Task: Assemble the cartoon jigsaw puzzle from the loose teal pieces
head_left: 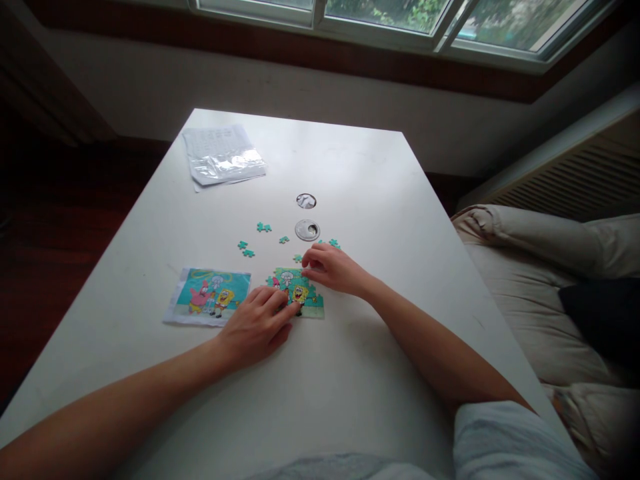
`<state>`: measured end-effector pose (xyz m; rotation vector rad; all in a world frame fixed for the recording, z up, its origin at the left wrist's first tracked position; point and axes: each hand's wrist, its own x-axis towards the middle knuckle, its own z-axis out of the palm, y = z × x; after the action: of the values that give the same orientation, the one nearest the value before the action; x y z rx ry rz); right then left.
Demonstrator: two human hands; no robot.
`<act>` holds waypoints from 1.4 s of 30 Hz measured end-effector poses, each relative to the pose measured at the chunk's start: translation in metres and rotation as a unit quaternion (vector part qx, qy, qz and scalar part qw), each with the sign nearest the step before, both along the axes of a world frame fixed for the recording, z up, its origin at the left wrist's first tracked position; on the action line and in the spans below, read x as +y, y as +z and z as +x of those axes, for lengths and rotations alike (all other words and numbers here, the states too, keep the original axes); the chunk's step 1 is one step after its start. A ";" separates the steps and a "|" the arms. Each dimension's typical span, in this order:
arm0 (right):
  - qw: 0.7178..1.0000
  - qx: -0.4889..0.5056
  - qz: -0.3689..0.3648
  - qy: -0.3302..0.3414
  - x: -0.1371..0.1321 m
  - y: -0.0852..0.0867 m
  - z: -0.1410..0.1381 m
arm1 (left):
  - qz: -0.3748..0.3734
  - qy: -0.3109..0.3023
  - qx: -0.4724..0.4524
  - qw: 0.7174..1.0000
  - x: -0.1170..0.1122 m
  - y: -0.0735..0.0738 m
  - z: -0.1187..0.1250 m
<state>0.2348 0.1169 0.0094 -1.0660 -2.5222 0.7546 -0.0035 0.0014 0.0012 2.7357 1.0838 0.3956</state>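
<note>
A partly assembled jigsaw puzzle [313,311] with cartoon characters lies on the white table, its upper edge uneven. My left hand [260,323] rests over its lower left part with the fingers stretched out, covering some of it. At the upper right edge of the puzzle is my right hand [327,268], its fingers bent in a pinch. Whatever sits between those fingertips is hidden. Left of the puzzle, partly beside my left wrist, lies a printed reference picture [200,293] of the same scene. Loose teal puzzle pieces [249,253] are scattered beyond, with one more piece [284,240] nearer the middle.
A clear plastic sleeve with papers [225,157] lies at the table's far left. Behind the puzzle are a round cable hole [306,201] and a grey round cover [307,230]. A beige couch [510,287] stands along the right side of the table [350,167].
</note>
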 end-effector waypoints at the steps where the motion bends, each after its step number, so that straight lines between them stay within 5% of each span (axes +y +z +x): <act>1: 1.000 -0.006 0.005 0.003 -0.001 0.001 0.000 | 0.000 0.000 0.000 1.000 0.000 0.000 0.000; 14: 0.999 -0.003 0.006 0.047 0.000 0.002 0.000 | 0.009 0.000 -0.002 1.000 0.000 0.002 0.000; 42: 0.999 -0.016 -0.031 -0.030 -0.007 0.008 -0.006 | 0.005 0.002 -0.006 1.000 0.000 0.001 0.000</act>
<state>0.2288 0.1099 0.0170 -1.1764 -2.4956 0.8094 -0.0031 0.0018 0.0021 2.7363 1.0887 0.4184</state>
